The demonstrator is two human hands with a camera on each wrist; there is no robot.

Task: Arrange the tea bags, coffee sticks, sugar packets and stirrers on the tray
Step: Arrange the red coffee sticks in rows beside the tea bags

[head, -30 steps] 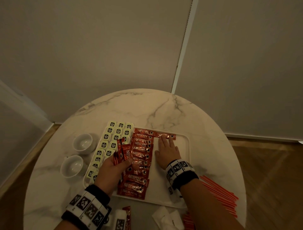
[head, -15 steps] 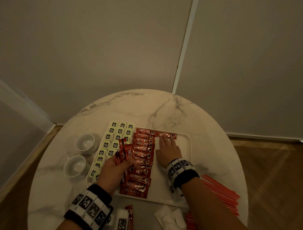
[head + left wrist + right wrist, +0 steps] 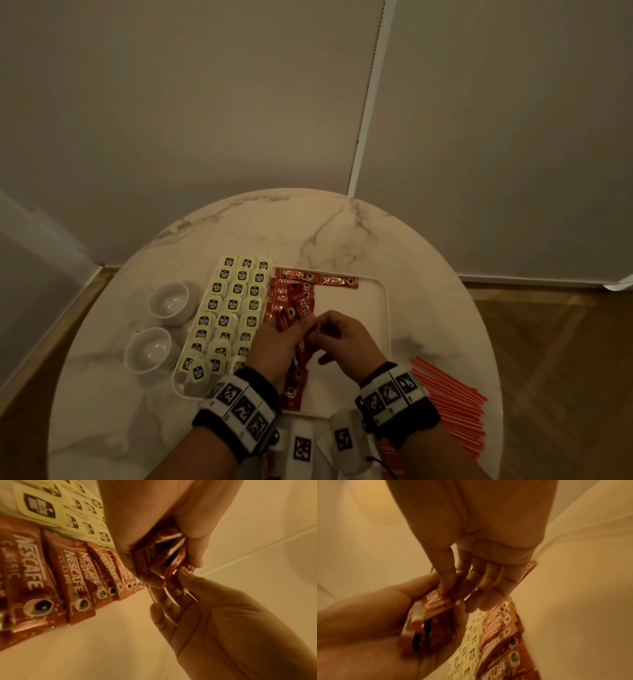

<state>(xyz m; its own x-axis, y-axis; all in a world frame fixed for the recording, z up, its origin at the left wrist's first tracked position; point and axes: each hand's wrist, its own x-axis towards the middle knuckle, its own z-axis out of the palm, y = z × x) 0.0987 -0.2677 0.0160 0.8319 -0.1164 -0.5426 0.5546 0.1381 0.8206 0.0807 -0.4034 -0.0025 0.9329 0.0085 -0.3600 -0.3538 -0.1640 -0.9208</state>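
1. The left hand (image 3: 274, 342) grips a bunch of coffee sticks (image 3: 295, 313) over the tray (image 3: 382, 318), toward its 9 o'clock side.
2. The right hand's fingers (image 3: 184, 573) pinch one stick's end.
3. They look light, thin and slippery, so pinching near an end seems best.

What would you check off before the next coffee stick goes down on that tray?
1. Left hand grips the spare coffee sticks: ok.
2. Right hand pinches one stick from that bunch: ok.
3. Bare space on the tray right of the coffee column: ok.
4. Second column started by the stick at the far edge: ok.
5. Tea bags undisturbed in rows: ok.
6. Pinched stick's printed side up: cannot tell.
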